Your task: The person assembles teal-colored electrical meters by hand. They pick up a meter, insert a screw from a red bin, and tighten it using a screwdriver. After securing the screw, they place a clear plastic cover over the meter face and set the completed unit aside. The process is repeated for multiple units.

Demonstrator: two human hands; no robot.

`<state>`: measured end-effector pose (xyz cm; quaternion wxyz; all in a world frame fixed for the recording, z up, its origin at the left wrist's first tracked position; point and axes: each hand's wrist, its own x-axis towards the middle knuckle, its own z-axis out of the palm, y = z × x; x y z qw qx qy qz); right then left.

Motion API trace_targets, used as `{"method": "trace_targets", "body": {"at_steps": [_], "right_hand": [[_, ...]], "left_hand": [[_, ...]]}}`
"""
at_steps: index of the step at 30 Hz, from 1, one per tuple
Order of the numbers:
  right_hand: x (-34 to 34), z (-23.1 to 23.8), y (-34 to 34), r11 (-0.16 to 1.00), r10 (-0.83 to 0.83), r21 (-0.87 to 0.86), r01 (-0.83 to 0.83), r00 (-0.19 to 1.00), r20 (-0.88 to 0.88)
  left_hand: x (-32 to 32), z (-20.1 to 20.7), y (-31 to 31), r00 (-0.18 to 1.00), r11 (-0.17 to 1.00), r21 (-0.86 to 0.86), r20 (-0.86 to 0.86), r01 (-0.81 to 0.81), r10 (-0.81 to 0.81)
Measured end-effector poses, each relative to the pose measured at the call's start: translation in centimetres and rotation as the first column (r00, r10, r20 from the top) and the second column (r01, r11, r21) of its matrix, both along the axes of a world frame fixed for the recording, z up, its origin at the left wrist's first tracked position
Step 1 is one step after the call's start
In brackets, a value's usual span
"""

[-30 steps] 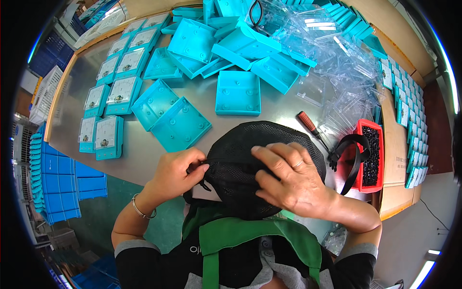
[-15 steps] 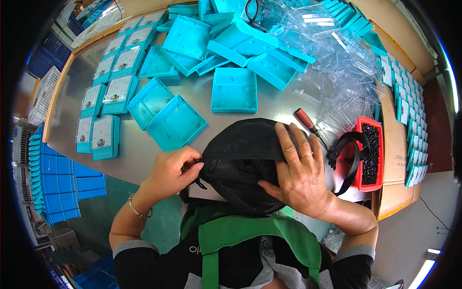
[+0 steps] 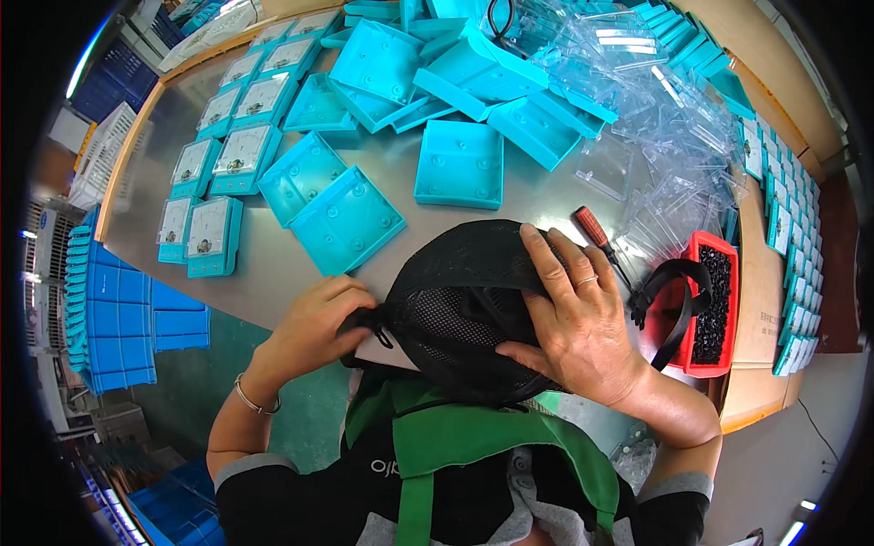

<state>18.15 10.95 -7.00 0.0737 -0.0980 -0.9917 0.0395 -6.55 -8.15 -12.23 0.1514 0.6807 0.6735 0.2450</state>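
Observation:
A soft black mesh item point(image 3: 464, 314), rounded like a cap or pouch, is between my hands at the table's near edge. A short cord loop hangs at its left end. There my left hand point(image 3: 320, 323) is closed, its curled fingers and thumb pinching the black end. My right hand point(image 3: 583, 323) grips the right side, fingers spread over the top and thumb on the near face. The item's underside is hidden. Just beyond my right hand lie a screwdriver point(image 3: 594, 227) with a red handle and a black strap with a buckle point(image 3: 678, 273).
Turquoise trays point(image 3: 460, 168) are heaped at the back, beside a pile of clear plastic covers point(image 3: 646, 136). Several white-faced meters point(image 3: 214, 238) stand in rows at left; more meters point(image 3: 787, 227) line cardboard at right. A red bin point(image 3: 728, 309) holds small black parts.
The table and its things have shifted slightly right in view. My left hand's fingers have shifted at the item's left end; my right hand keeps its hold.

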Motion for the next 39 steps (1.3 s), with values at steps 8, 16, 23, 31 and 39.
{"method": "trace_targets", "body": {"at_steps": [8,16,23,31,39], "right_hand": [[-1.7,1.7,-0.5,0.942,0.208,-0.205,-0.266,0.94,-0.269],[-7.0,1.0,-2.2,0.886,0.207,-0.356,-0.296,0.941,-0.268],[-8.5,-0.6,-1.7,0.798,0.13,-0.527,-0.293,0.937,-0.324],[-8.5,-0.5,-1.5,0.771,0.113,-0.544,-0.33,0.912,-0.393],[-5.9,-1.6,-1.2,0.718,0.085,-0.6,-0.352,0.9,-0.427]], "left_hand": [[0.1,1.7,-0.5,0.953,0.981,-0.046,0.233,-0.188,0.194],[1.0,3.9,1.1,0.981,0.952,0.301,0.196,-0.059,-0.001],[1.3,3.0,2.2,0.956,0.932,0.345,0.294,-0.112,0.006],[0.9,0.2,2.4,0.998,0.939,0.341,-0.066,0.03,-0.008],[-0.1,-0.8,1.9,0.995,0.929,0.359,-0.057,0.094,-0.079]]}}
